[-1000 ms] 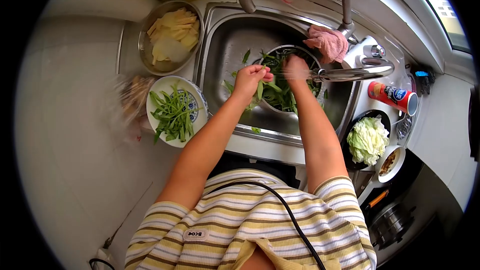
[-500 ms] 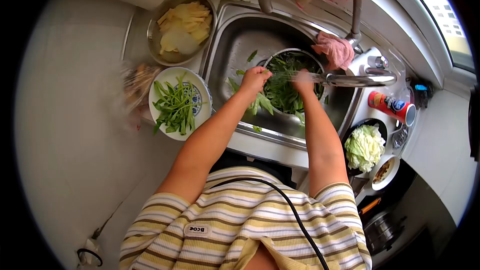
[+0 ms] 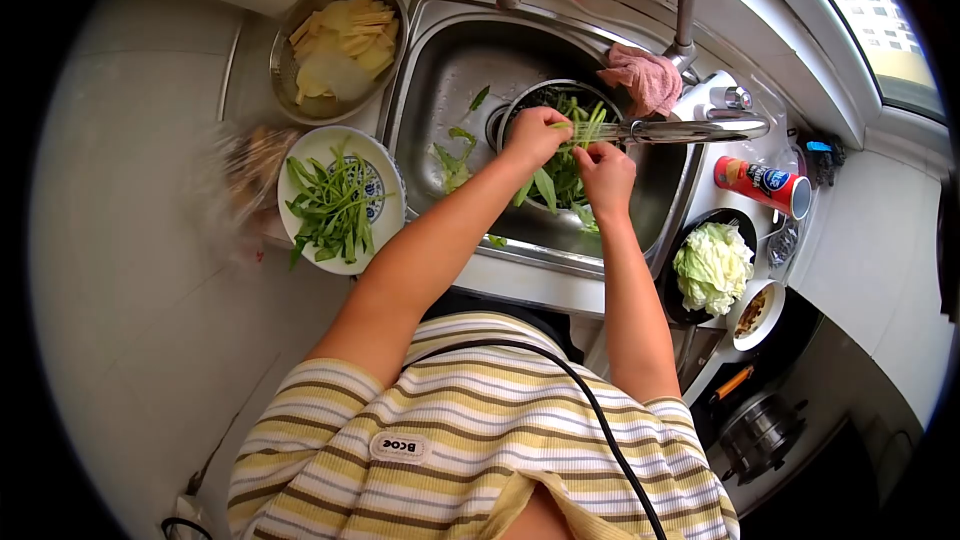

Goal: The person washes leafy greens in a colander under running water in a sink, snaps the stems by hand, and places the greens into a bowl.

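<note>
Both of my hands are over a round bowl [image 3: 503, 112] of dark leafy greens [image 3: 567, 178] in the metal sink [image 3: 420, 90]. My left hand [image 3: 538, 136] is closed on some green stems [image 3: 592, 128] at the bowl's upper side. Close by on its right, my right hand [image 3: 607, 180] pinches the same stems, its fingertips partly hidden. The faucet spout [image 3: 700, 129] reaches in from the right, just above the right hand. Left of the sink, a white plate [image 3: 393, 202] with a blue pattern holds cut green stems [image 3: 335, 202].
A metal colander [image 3: 283, 70] of pale sliced vegetable stands at the upper left. A pink cloth [image 3: 643, 78] hangs by the faucet base. To the right are a red can [image 3: 755, 183], a cabbage [image 3: 714, 268] on a dark plate, a small white bowl [image 3: 768, 325] and a pot [image 3: 765, 430].
My right hand has come up out of the greens, and my left hand has moved right toward it. Green stems now show between them. The whole view has shifted slightly.
</note>
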Demonstrator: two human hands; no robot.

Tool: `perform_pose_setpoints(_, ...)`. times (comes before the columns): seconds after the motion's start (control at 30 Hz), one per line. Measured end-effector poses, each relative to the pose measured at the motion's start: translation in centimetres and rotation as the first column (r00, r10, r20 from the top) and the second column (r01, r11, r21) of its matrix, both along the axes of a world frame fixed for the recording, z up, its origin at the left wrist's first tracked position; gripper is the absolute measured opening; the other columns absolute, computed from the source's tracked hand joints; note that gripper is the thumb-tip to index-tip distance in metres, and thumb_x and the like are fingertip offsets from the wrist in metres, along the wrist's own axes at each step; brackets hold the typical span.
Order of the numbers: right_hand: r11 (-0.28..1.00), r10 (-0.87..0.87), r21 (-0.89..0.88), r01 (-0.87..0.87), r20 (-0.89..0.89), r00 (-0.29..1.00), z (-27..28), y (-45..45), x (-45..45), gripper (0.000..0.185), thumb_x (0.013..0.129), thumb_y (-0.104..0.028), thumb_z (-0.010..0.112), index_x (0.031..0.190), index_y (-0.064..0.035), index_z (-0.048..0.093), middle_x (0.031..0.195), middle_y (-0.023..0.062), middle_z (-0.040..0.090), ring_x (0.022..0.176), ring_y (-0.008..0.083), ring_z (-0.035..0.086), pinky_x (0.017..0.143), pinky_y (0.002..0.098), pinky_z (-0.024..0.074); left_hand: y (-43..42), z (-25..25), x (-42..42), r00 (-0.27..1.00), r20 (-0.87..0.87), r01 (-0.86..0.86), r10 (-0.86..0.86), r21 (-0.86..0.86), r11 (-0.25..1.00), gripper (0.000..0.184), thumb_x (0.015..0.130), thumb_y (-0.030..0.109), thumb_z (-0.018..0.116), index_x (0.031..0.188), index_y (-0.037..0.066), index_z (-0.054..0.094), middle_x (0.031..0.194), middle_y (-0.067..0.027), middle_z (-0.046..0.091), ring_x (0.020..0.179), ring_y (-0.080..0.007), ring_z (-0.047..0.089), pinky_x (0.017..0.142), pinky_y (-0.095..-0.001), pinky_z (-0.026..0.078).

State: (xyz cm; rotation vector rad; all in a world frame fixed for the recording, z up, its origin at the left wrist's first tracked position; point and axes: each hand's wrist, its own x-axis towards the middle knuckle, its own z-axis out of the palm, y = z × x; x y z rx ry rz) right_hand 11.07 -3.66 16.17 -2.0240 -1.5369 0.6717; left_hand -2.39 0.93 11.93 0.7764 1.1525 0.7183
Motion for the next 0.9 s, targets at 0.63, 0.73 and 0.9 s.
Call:
perform_pose_setpoints(0.63, 0.992, 0.044, -0.089, -0.085, -0.391, 0.919, 1.0, 1.3, 0.2, 0.018, 0.076, -0.015, 0.066, 0.082, 0.0014, 0.068, 0.063, 0.0078, 0.064, 0.053, 0.0091, 0.057, 0.052, 0.0252, 0.0448, 0.4, 3.4, -1.6, 0.988, -0.155, 0.007, 0.017, 0.151, 0.989, 0.024, 0.075, 0.013, 0.070, 0.095, 0.000, 0.065, 0.072, -0.0015, 0.063, 0.053, -0.0047, 0.048, 0.046, -0.0200, 0.038)
perform_pose_setpoints(0.73, 0.964, -0.260, -0.205, 0.170, -0.587, 0.767, 2.8, 2.7, 1.0, 0.022, 0.080, -0.018, 0.066, 0.086, 0.0020, 0.060, 0.068, 0.0045, 0.060, 0.052, 0.0081, 0.053, 0.049, 0.0182, 0.0432, 0.2, 3.4, -1.8, 0.992, -0.110, 0.079, -0.061, 0.161, 0.984, 0.022, 0.076, 0.013, 0.069, 0.095, 0.001, 0.065, 0.072, -0.0005, 0.063, 0.051, -0.0034, 0.046, 0.045, -0.0189, 0.036)
perform_pose_setpoints(0.9, 0.980, -0.121, -0.189, -0.068, -0.827, 0.549, 1.7, 4.2, 1.6, 0.016, 0.079, -0.014, 0.067, 0.084, -0.0025, 0.057, 0.068, 0.0022, 0.057, 0.054, 0.0085, 0.053, 0.047, 0.0200, 0.0430, 0.4, 3.1, -2.0, 0.999, 0.042, 0.007, -0.011, 0.108, 0.994, 0.018, 0.078, 0.009, 0.066, 0.094, 0.002, 0.062, 0.072, 0.0011, 0.061, 0.056, -0.0032, 0.048, 0.049, -0.0170, 0.036)
